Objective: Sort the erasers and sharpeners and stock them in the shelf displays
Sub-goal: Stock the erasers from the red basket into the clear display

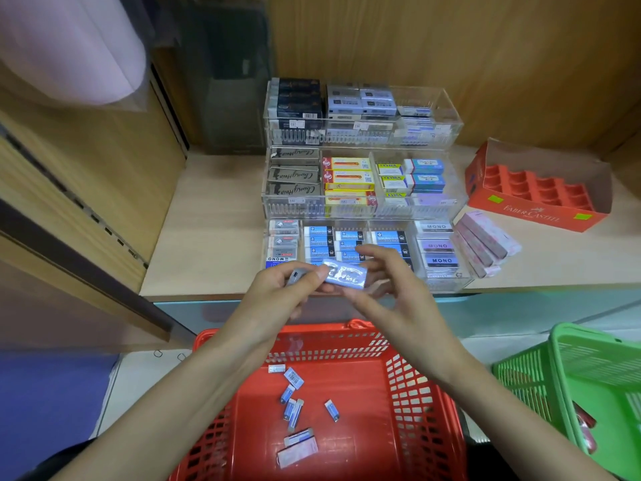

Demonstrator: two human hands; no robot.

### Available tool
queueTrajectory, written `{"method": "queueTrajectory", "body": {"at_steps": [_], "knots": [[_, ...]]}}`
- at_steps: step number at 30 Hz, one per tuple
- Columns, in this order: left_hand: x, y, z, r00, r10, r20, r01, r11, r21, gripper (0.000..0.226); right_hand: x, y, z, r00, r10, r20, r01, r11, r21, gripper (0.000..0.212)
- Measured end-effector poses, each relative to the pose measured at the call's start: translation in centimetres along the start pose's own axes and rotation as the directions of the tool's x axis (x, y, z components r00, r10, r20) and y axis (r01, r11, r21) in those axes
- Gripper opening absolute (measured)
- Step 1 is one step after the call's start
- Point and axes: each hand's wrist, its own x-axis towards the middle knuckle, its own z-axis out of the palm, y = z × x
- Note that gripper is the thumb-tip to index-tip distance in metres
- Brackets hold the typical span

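The left hand [277, 296] is raised over the front edge of the shelf [208, 237], forearm coming up from the lower left and palm turned inward. Its fingers [317, 274] are curled: the thumb and forefinger pinch the left end of a wrapped blue eraser pack [345, 276], and a small grey item [296, 275] is tucked in the same grip. The pack lies level between both hands, just in front of the lowest tier of the clear acrylic display [458, 277].

The right hand [395, 289] meets the pack's right end. Its fingers are apart and loosely bent, with the lower ones touching the pack from beneath and the thumb lifted clear above it. The forearm comes in from the lower right.

Below the hands stands a red basket [409, 376] with loose small erasers [293, 407] on its floor. To its right stands a green basket [527, 380]. Near the right edge of the shelf are pink erasers [485, 237] and an open red carton [534, 213].
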Motion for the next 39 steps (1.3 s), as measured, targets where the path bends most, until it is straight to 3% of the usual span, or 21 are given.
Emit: {"method": "queueTrajectory", "body": {"at_steps": [2,6,11,14,19,22,27,34,39], "knots": [[0.1,0.0,0.2,1.000,-0.005,0.010,0.005,1.000,-0.015,0.010,0.3,0.9,-0.4,0.976,-0.219,-0.004,0.206,0.925,-0.319,0.033],[0.5,0.1,0.7,1.000,-0.009,0.016,0.009,1.000,-0.024,0.011,1.0,1.4,-0.8,0.944,-0.328,0.019,0.289,0.802,-0.523,0.033],[2.0,2.4,1.6,1.000,0.020,-0.004,-0.020,0.999,-0.034,0.010,2.6,0.5,-2.1,0.955,-0.291,-0.060,0.241,0.879,-0.411,0.030],[3.5,4.3,2.0,0.996,0.053,-0.065,-0.055,0.998,-0.035,0.025,4.5,0.4,-3.7,0.951,-0.291,-0.104,0.229,0.890,-0.394,0.028],[5.2,6.6,2.0,0.956,0.289,0.044,-0.292,0.942,0.164,0.036,9.7,0.3,-6.8,0.934,-0.312,-0.177,0.220,0.888,-0.403,0.027],[6.6,6.8,1.5,0.925,0.380,0.019,-0.366,0.876,0.314,0.040,13.7,-0.3,-8.3,0.923,-0.332,-0.194,0.214,0.863,-0.458,0.022],[9.4,6.3,0.4,0.887,0.436,-0.149,-0.351,0.849,0.394,0.033,19.4,0.0,-8.4,0.937,-0.297,-0.185,0.188,0.874,-0.449,0.018],[11.5,5.7,-1.2,0.875,0.475,-0.091,-0.363,0.769,0.527,0.044,25.9,-0.7,-7.7,0.933,-0.339,-0.122,0.214,0.793,-0.570,0.017],[12.2,5.1,-1.5,0.881,0.456,-0.123,-0.336,0.789,0.514,0.040,28.7,-0.8,-5.9,0.939,-0.318,-0.133,0.178,0.777,-0.603,0.016]]}}
